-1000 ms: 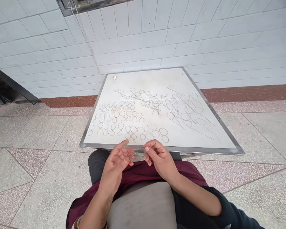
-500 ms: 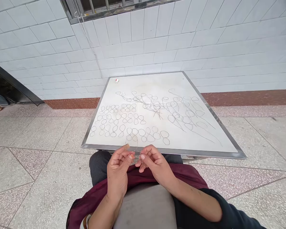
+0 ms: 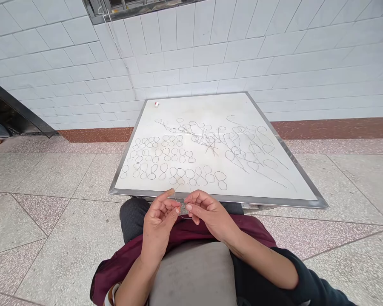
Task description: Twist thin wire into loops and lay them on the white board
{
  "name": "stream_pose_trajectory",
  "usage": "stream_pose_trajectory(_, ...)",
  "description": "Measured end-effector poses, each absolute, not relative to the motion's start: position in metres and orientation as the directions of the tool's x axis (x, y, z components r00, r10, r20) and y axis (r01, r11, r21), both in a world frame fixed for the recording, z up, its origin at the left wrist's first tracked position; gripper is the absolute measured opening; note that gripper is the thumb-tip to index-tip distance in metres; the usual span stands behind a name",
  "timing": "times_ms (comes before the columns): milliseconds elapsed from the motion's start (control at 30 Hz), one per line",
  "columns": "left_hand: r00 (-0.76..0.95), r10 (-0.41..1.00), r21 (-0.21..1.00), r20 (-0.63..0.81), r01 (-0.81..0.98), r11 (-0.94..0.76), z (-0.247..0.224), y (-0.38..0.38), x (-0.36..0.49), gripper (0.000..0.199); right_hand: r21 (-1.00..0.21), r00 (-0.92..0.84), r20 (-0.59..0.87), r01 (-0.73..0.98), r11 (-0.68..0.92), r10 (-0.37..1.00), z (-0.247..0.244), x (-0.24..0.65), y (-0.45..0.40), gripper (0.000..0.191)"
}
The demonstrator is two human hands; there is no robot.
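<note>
Between my two hands is a thin looped wire (image 3: 185, 218), with one loop rising above the fingertips and another curving below them. My left hand (image 3: 159, 219) pinches it between thumb and fingers. My right hand (image 3: 207, 214) is closed on the same wire from the other side, its fingertips almost touching those of the left. Just beyond, on the white board (image 3: 178, 102), lie several figure-eight wire loops (image 3: 221, 180) in rows. Longer wires with looped ends (image 3: 255, 148) spread over the board's middle and right. Where the held wire crosses itself is hidden by my fingers.
A metal rim (image 3: 217, 198) edges the board just past my hands. A small red and white object (image 3: 156, 104) sits at the far left corner. Behind stands a white tiled wall (image 3: 191, 55) with a barred window (image 3: 130, 6). Speckled floor (image 3: 67, 229) surrounds my lap.
The held wire has turned between my fingers, so a lower loop now shows beneath them. My right fingers have shifted slightly, and the whole view has moved a little.
</note>
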State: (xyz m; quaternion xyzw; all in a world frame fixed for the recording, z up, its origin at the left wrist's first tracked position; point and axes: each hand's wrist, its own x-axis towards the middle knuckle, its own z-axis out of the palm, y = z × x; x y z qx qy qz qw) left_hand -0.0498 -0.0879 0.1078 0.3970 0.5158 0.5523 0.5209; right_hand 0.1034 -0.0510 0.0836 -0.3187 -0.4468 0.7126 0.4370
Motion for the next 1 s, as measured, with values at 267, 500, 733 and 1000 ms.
stream_pose_trajectory(267,-0.184,0.979,0.975,-0.093,-0.217,0.052,0.1071,-0.0839,-0.0532,0.035,-0.935,-0.428,-0.088,-0.277,-0.223,0.900,0.0869,0.1045,-0.0509,0.015)
stream_pose_trajectory(500,-0.198,0.975,0.971,-0.104,-0.231,0.057,0.1043,-0.0808,-0.0538,0.034,-0.955,-0.463,-0.106,-0.200,-0.220,0.880,0.0893,0.1029,-0.0508,0.022)
stream_pose_trajectory(733,-0.174,0.980,0.982,-0.096,-0.180,0.064,0.1032,-0.0822,-0.0519,0.032,-0.962,-0.527,-0.111,-0.154,-0.223,0.842,0.0894,0.1014,-0.0522,0.025)
stream_pose_trajectory(1000,-0.169,0.978,0.983,-0.122,-0.160,0.095,0.1021,-0.0842,-0.0521,0.034,-0.965,-0.507,-0.130,-0.133,-0.226,0.852,0.0886,0.0991,-0.0511,0.029)
